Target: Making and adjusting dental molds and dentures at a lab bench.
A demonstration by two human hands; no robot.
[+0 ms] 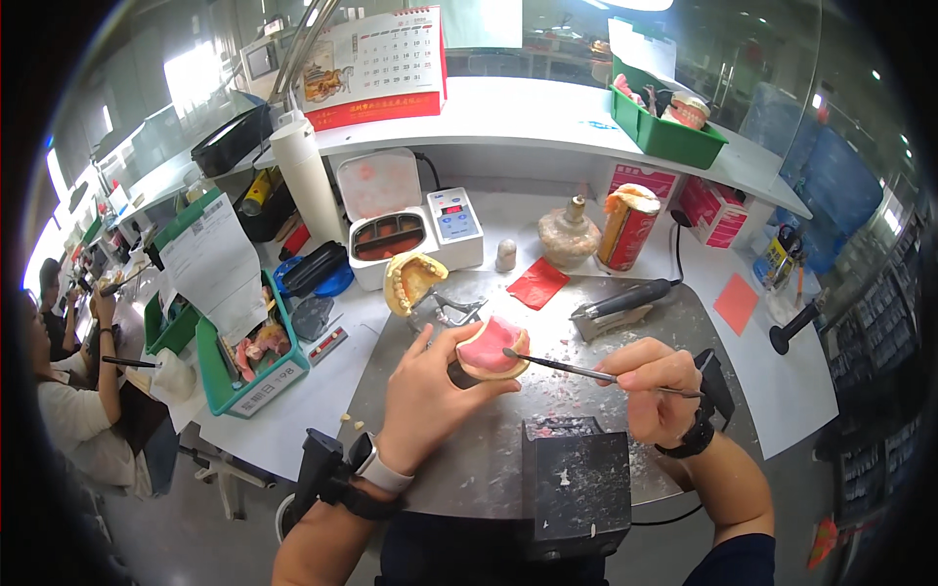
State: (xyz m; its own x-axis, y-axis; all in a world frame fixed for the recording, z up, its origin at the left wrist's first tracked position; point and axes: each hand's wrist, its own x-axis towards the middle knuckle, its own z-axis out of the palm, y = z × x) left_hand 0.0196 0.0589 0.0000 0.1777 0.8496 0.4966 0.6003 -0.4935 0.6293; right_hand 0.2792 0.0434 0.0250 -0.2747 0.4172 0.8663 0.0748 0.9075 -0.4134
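Note:
My left hand (422, 398) is wrapped round a dental cast (489, 373) that is covered with pink wax (486, 344). In my right hand (657, 384), pinched like a pen, is a slim metal wax carver (567, 368). Its dark tip lies at the right part of the pink wax; whether it presses in I cannot tell. Just behind my left fingers, a yellowish cast with a row of teeth (414, 281) sits tilted on a metal articulator (445, 311).
Shavings litter the metal bench plate (410, 469). A black box (576, 493) stands near me. Behind are a wax heater (391, 234), glass burner (570, 234), red can (630, 230) and handpiece (625, 301). A green tray (256, 376) sits left; another person (88, 391) works beyond.

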